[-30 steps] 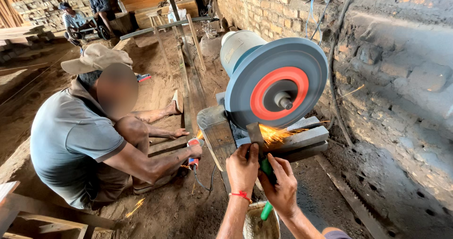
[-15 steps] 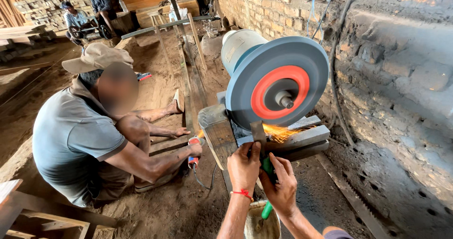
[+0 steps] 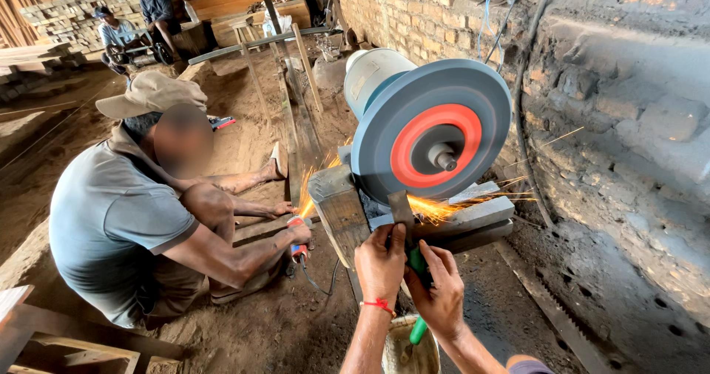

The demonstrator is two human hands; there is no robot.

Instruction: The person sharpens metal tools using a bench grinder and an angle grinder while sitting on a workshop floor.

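While sparks fly, both hands (image 3: 410, 267) grip green-handled blade (image 3: 403, 213) against grey grinding wheel (image 3: 431, 139), red round centre label

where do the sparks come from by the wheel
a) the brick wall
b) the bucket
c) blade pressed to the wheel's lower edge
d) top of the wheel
c: both hands, left hand and right hand, hold the blade at the bottom of the wheel, with sparks right beside it.
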